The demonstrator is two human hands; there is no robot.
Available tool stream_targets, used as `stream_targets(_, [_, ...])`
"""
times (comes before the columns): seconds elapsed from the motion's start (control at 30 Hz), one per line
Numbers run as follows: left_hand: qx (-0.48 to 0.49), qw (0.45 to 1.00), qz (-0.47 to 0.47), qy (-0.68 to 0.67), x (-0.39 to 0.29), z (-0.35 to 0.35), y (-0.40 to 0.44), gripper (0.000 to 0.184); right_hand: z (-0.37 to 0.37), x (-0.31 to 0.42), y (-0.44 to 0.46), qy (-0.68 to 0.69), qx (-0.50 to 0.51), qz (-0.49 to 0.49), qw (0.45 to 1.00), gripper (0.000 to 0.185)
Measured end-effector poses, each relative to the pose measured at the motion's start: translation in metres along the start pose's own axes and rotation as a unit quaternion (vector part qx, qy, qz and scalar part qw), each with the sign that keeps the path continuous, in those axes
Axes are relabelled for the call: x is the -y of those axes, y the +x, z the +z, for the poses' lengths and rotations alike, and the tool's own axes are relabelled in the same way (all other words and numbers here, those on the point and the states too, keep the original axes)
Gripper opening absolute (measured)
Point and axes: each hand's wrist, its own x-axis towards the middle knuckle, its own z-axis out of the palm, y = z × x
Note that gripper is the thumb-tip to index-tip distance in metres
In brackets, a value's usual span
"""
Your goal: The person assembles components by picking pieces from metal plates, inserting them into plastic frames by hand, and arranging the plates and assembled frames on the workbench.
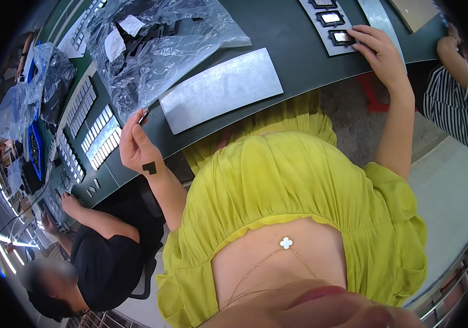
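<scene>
My right hand (379,57) reaches over the table at the upper right. Its fingertips touch the edge of a small black frame (341,37) with a shiny middle, the nearest in a row of similar frames on a pale strip (327,33). My left hand (138,145) is raised at the table's front edge, its thumb and fingers pinched around a small dark tool (144,117) whose form is hard to make out. Between the hands lies a bare metal plate (220,90). A clear plastic bag (157,49) with black parts inside reaches close to my left fingertips.
Sheets with rows of pale pieces (101,136) lie at the left on the green table (283,54). A seated co-worker (108,240) in black works at the lower left. Another person's striped sleeve (455,104) is at the right edge, near a brown board (417,13).
</scene>
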Motion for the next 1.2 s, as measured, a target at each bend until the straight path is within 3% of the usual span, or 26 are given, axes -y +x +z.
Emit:
stream_targets(0.23, [-0.009,1.000,-0.017,0.023,0.007,-0.012,-0.013,0.023,0.002,-0.003,0.005,-0.021,0.018,-0.006,1.000,0.024])
stream_targets(0.47, [-0.019,1.000,-0.003,-0.009,0.008,-0.013,-0.008,0.026,-0.011,0.002,0.002,0.023,-0.016,-0.001,1.000,0.037])
stream_targets(0.53, [-0.020,1.000,0.003,-0.014,0.009,-0.013,-0.007,0.025,-0.013,-0.005,-0.004,-0.130,-0.116,0.148,0.974,0.048])
stream_targets(0.57, [-0.021,1.000,0.005,-0.018,0.008,-0.013,-0.008,0.025,-0.002,-0.022,-0.011,-0.194,-0.151,0.159,0.956,0.059])
stream_targets(0.6, [-0.023,1.000,0.007,-0.017,0.007,-0.014,-0.008,0.025,0.004,-0.034,-0.020,-0.192,-0.153,0.157,0.957,0.059])
stream_targets(0.67, [-0.009,1.000,-0.001,-0.009,0.007,-0.014,-0.008,0.023,0.005,-0.035,-0.018,-0.204,-0.085,0.252,0.942,0.061])
stream_targets(0.77, [-0.011,1.000,-0.005,-0.017,0.005,-0.017,-0.010,0.022,-0.003,-0.005,-0.002,-0.187,-0.111,0.324,0.921,0.061])
stream_targets(0.87, [-0.012,1.000,-0.006,-0.021,0.004,-0.016,-0.012,0.021,-0.007,0.037,0.029,-0.118,-0.118,0.293,0.941,0.059])
stream_targets(0.9, [-0.009,1.000,-0.007,-0.019,0.003,-0.017,-0.012,0.020,0.004,0.042,0.036,-0.147,-0.137,0.242,0.949,0.061])
stream_targets(1.07, [-0.015,1.000,-0.005,-0.025,-0.008,-0.018,-0.015,0.020,0.039,0.067,0.058,-0.219,-0.129,0.221,0.941,0.056])
stream_targets(1.13, [-0.025,0.995,-0.061,-0.079,-0.012,-0.014,-0.017,0.022,0.049,0.070,0.056,-0.242,-0.057,0.265,0.932,0.056])
stream_targets(1.2, [-0.034,0.972,-0.129,-0.194,-0.020,-0.004,-0.012,0.025,0.047,0.065,0.055,-0.231,-0.066,0.232,0.943,0.055])
